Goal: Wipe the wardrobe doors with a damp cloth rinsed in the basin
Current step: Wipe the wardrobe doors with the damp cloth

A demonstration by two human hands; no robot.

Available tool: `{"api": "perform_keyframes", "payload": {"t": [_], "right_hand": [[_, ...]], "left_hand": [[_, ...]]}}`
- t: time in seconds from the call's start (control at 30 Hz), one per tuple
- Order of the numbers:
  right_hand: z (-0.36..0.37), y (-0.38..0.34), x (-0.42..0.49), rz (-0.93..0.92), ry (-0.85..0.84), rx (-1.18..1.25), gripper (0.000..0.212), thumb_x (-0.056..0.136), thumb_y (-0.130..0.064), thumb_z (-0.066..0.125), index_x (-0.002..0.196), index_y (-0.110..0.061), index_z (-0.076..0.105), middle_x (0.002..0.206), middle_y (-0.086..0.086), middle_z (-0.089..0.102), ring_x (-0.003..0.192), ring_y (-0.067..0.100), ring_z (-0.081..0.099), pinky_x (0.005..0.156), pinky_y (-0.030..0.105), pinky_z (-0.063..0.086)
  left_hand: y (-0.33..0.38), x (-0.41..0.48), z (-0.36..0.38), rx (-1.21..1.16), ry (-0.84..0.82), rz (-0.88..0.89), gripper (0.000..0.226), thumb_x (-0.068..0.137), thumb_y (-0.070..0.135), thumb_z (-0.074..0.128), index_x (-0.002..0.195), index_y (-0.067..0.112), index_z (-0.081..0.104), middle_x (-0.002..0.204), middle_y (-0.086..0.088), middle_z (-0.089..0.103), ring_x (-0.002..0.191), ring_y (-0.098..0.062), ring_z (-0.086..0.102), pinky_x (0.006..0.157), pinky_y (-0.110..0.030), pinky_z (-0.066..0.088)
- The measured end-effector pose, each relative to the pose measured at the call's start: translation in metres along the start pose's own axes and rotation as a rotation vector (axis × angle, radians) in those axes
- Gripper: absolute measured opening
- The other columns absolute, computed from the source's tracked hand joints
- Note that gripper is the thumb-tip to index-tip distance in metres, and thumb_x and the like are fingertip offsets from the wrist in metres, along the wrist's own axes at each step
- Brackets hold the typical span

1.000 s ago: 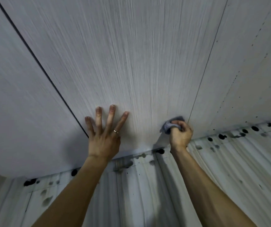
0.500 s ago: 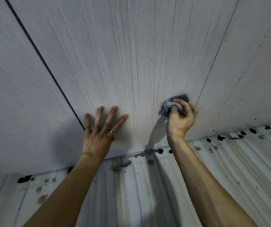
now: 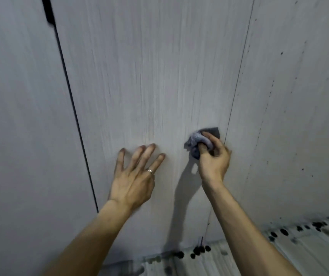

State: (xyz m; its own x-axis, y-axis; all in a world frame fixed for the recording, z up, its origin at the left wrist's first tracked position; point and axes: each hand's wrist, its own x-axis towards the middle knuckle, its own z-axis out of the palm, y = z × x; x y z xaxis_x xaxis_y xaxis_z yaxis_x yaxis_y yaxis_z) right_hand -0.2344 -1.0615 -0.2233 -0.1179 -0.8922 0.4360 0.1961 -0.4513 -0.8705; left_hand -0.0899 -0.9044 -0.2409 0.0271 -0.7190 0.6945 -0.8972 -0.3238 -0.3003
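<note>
1. Gripping a crumpled grey cloth [image 3: 197, 141], the right hand [image 3: 214, 163] presses it on the pale, streaky wardrobe door [image 3: 149, 76].
2. Beside it, the left hand [image 3: 134, 182] lies flat on the door, fingers spread.

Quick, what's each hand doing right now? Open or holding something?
Left hand: open, fingers spread flat on the wardrobe door.
Right hand: closed around the bunched grey cloth, pressing it on the door.

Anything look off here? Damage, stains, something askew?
Yes: black blotches dot the floor along the wardrobe base, and dark specks trail down the right door; stains or mould, cannot tell. The cloth in the right hand is on the middle door.
</note>
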Motion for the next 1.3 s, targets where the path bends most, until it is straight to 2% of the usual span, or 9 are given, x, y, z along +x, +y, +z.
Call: {"api": "perform_keyframes", "payload": {"t": [0.1, 0.23, 0.33, 0.5, 0.67, 0.87, 1.0, 1.17, 1.3], "right_hand": [[-0.003, -0.004, 0.004, -0.003, -0.011, -0.002, 0.024, 0.083, -0.012, 0.076, 0.098, -0.031, 0.077, 0.117, 0.009, 0.066, 0.099, 0.014, 0.069, 0.084, 0.028, 0.059], [-0.029, 0.016, -0.029, 0.134, -0.011, -0.035, 0.040, 0.082, 0.007, 0.067, 0.078, -0.033, 0.071, 0.085, -0.005, 0.072, 0.083, 0.013, 0.069, 0.063, 0.014, 0.055], [-0.042, 0.035, -0.041, 0.209, -0.047, -0.104, 0.045, 0.082, 0.009, 0.066, 0.074, -0.035, 0.067, 0.079, -0.013, 0.068, 0.083, 0.018, 0.068, 0.058, 0.008, 0.050], [-0.023, 0.014, -0.014, 0.112, 0.003, -0.099, 0.024, 0.083, -0.004, 0.071, 0.091, -0.027, 0.074, 0.114, 0.011, 0.064, 0.094, 0.014, 0.067, 0.076, 0.012, 0.054], [0.005, -0.094, 0.051, -0.055, 0.026, -0.037, 0.042, 0.085, -0.001, 0.069, 0.086, -0.043, 0.069, 0.111, -0.011, 0.047, 0.099, 0.011, 0.063, 0.093, 0.021, 0.050], [0.043, -0.223, 0.129, -0.155, 0.001, 0.006, 0.035, 0.085, -0.007, 0.068, 0.086, -0.042, 0.071, 0.109, -0.009, 0.050, 0.096, 0.006, 0.061, 0.094, 0.022, 0.050], [0.070, -0.288, 0.169, -0.161, 0.009, 0.005, 0.023, 0.079, -0.015, 0.066, 0.091, -0.032, 0.077, 0.109, 0.007, 0.067, 0.090, 0.006, 0.068, 0.089, 0.035, 0.058], [0.098, -0.399, 0.222, -0.145, -0.029, 0.026, 0.024, 0.081, -0.015, 0.069, 0.093, -0.034, 0.077, 0.112, 0.005, 0.066, 0.093, 0.006, 0.068, 0.090, 0.034, 0.058], [0.118, -0.505, 0.273, -0.119, -0.029, 0.040, 0.030, 0.084, -0.010, 0.070, 0.088, -0.039, 0.074, 0.112, -0.014, 0.050, 0.095, 0.009, 0.066, 0.093, 0.027, 0.054]], "left_hand": [[0.005, 0.026, -0.013, 0.021, 0.010, -0.027, 0.071, 0.082, 0.035, 0.068, 0.148, 0.029, 0.044, 0.157, -0.006, 0.027, 0.143, -0.028, 0.025, 0.110, -0.068, 0.014], [0.010, 0.020, -0.011, 0.019, 0.018, -0.030, 0.071, 0.080, 0.036, 0.071, 0.146, 0.027, 0.047, 0.158, -0.008, 0.029, 0.145, -0.030, 0.024, 0.111, -0.068, 0.012], [0.009, 0.019, -0.008, 0.029, 0.051, -0.013, 0.069, 0.080, 0.037, 0.072, 0.144, 0.027, 0.050, 0.157, -0.009, 0.029, 0.146, -0.029, 0.022, 0.111, -0.070, 0.006], [0.000, 0.043, -0.010, 0.045, 0.142, 0.045, 0.059, 0.083, 0.038, 0.060, 0.140, 0.027, 0.054, 0.149, -0.008, 0.035, 0.141, -0.028, 0.028, 0.111, -0.073, 0.010], [-0.012, 0.135, -0.061, 0.036, 0.283, 0.078, 0.057, 0.084, 0.036, 0.063, 0.139, 0.027, 0.055, 0.149, -0.005, 0.039, 0.138, -0.024, 0.033, 0.110, -0.069, 0.018], [-0.043, 0.268, -0.173, 0.052, 0.338, 0.036, 0.055, 0.087, 0.038, 0.054, 0.140, 0.027, 0.054, 0.152, -0.006, 0.043, 0.140, -0.026, 0.035, 0.112, -0.068, 0.017], [-0.070, 0.318, -0.228, 0.058, 0.327, -0.037, 0.055, 0.087, 0.038, 0.047, 0.141, 0.028, 0.052, 0.152, -0.007, 0.042, 0.141, -0.026, 0.031, 0.113, -0.064, 0.013], [-0.114, 0.393, -0.297, 0.082, 0.338, -0.004, 0.059, 0.087, 0.037, 0.049, 0.145, 0.031, 0.048, 0.155, -0.006, 0.039, 0.142, -0.026, 0.031, 0.113, -0.065, 0.016], [-0.138, 0.464, -0.360, 0.084, 0.329, 0.055, 0.060, 0.086, 0.035, 0.054, 0.146, 0.031, 0.048, 0.156, -0.006, 0.038, 0.140, -0.026, 0.034, 0.113, -0.064, 0.019]]}}
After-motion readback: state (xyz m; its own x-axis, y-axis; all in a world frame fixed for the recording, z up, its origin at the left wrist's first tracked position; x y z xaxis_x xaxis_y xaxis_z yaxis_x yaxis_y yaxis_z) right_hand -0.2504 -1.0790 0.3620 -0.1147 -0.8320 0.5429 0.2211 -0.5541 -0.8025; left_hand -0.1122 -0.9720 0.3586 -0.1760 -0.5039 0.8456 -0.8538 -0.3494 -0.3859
